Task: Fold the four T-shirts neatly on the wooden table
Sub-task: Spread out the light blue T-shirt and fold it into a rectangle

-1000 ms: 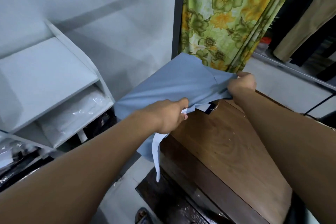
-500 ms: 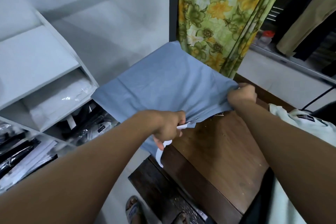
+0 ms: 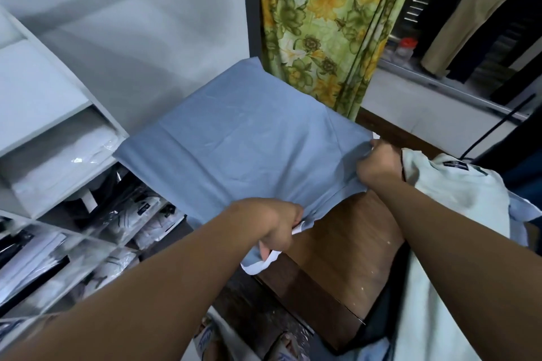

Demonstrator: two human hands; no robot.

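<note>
The left hand [image 3: 277, 224] grips the near edge of the blue shirt [image 3: 243, 138]. Its fingers [image 3: 294, 218] are curled tight, with the cloth bunched inside them. A white strip of the shirt hangs down under this hand, just past the side of the bench [image 3: 352, 243].

The right hand [image 3: 378, 164] grips the same edge farther along, at the shirt's corner. Its fingers [image 3: 363, 161] are curled round the cloth too. Both hands are closed on the shirt, and neither one has loose or straight fingers.

The blue shirt is pulled flat between the two hands. It spreads out away from the person, past the far side of the bench. The edge in the hands sits over the brown bench top. I cannot tell if the rest of the shirt lies on something or hangs in the air.

A pale shirt [image 3: 457, 199] lies in a heap on the right side of the bench. It touches the right wrist.

A green curtain [image 3: 322, 23] with yellow flowers hangs behind the blue shirt. A white shelf [image 3: 44, 97] stands to the left. Under it are clothes packed in clear bags [image 3: 140, 220]. Two feet in sandals [image 3: 211, 340] show on the floor beside the bench.
</note>
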